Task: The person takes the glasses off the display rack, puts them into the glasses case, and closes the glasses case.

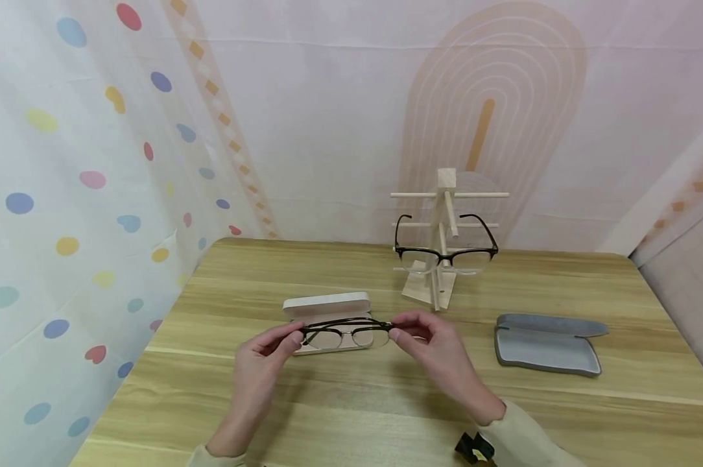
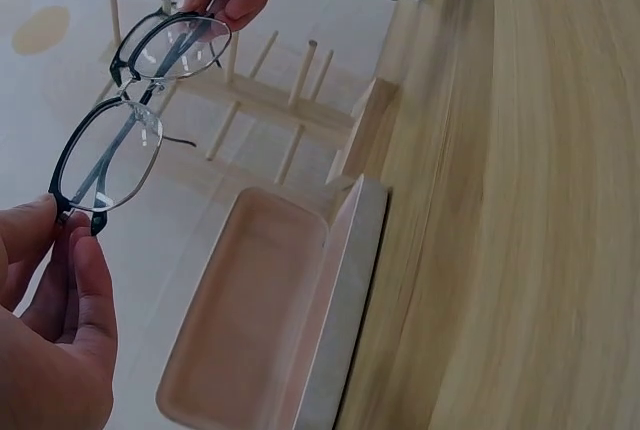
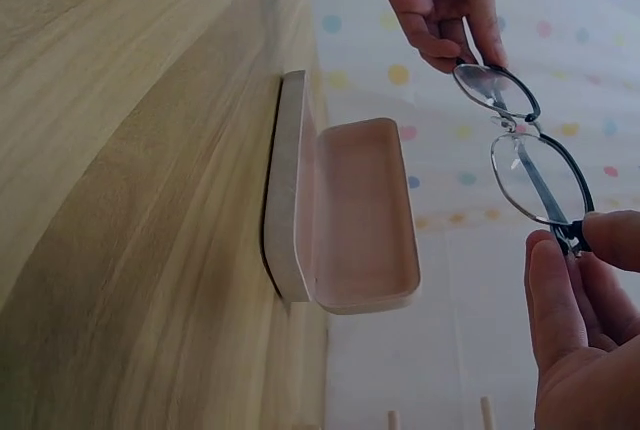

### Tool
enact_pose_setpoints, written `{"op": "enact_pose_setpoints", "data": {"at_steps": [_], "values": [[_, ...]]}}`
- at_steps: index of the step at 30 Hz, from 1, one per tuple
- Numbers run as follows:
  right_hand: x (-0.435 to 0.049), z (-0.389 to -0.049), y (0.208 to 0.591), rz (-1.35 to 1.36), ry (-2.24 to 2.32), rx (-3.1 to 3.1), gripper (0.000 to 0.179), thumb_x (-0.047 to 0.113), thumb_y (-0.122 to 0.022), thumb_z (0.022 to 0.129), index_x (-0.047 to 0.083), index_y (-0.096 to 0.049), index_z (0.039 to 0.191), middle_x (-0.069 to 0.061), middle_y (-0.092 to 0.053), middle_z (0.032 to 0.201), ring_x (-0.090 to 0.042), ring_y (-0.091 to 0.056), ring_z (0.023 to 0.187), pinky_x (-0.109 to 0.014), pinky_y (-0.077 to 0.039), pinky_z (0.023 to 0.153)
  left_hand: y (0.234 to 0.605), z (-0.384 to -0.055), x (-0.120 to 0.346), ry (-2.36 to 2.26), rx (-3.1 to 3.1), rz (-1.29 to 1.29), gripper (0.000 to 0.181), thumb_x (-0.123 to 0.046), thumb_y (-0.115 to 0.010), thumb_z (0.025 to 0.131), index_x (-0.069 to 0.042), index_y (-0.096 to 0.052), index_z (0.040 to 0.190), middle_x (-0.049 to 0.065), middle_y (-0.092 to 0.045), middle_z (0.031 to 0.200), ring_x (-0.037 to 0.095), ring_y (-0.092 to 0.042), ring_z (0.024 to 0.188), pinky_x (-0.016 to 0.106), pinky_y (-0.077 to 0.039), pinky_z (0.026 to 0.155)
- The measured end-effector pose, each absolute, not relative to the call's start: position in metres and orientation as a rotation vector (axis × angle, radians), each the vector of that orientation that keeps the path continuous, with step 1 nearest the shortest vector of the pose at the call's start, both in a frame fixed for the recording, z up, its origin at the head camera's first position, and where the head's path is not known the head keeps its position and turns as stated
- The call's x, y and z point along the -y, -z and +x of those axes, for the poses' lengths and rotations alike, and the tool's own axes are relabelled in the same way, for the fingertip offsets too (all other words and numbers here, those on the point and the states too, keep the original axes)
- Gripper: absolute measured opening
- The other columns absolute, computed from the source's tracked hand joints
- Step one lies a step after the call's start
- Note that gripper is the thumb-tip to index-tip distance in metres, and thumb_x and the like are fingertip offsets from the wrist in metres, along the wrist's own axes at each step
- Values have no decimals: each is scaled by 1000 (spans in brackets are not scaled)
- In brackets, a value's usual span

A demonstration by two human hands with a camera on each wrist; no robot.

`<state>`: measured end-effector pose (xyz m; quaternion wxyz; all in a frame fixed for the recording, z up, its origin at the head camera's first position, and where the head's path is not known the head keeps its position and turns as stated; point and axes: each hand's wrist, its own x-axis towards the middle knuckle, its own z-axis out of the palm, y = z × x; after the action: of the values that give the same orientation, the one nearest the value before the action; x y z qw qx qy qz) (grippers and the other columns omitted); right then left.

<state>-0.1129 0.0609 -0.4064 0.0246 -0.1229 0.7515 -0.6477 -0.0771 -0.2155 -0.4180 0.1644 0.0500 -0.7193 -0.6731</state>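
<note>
Both hands hold one pair of black half-rim eyeglasses (image 1: pixel 346 333) above an opened white glasses case (image 1: pixel 327 300) with a pink lining. The left hand (image 1: pixel 261 363) pinches the left end of the frame between thumb and fingers. At the other end, the right hand (image 1: pixel 439 353) pinches the hinge corner the same way. In the left wrist view the lenses (image 2: pixel 110 155) stand apart from the case, and the temples look folded behind them. The right wrist view shows the pink case interior (image 3: pixel 365 215) with nothing in it.
Behind and to the right stands a wooden display rack (image 1: pixel 447 178) with pegs, bearing a second pair of black-topped glasses (image 1: pixel 445 257). An opened grey glasses case (image 1: pixel 547 370) lies on the right of the wooden table (image 1: pixel 351 402). Patterned curtains (image 1: pixel 328 130) hang behind.
</note>
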Motion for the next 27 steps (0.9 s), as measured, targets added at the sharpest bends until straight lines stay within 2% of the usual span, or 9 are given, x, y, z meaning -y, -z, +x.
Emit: {"op": "enact_pose_setpoints", "data": {"at_steps": [5,21,27], "values": [[-53,-117,411,-407,2011,-2313,18,9,-77,93,3,-74,110,-7,-74,103,-18,-70,94,-25,-59,83,420,-80,222,1883,2076,181,18,0,-76,93,8,-76,109,-5,-78,92,6,-71,79,19,-57,73],[-32,-132,425,-502,1941,-2446,10,8,-75,95,7,-78,104,-1,-76,95,-14,-70,86,-25,-58,77,430,-90,238,1865,2095,287,22,-6,-77,94,9,-74,110,-3,-77,87,8,-70,78,21,-57,75],[-25,-138,429,-554,1919,-2432,10,4,-73,95,6,-77,104,-3,-76,96,-14,-70,84,-23,-57,72,436,-94,244,1824,2116,290,22,-6,-76,95,10,-74,110,-5,-76,85,7,-69,76,20,-56,74]]}}
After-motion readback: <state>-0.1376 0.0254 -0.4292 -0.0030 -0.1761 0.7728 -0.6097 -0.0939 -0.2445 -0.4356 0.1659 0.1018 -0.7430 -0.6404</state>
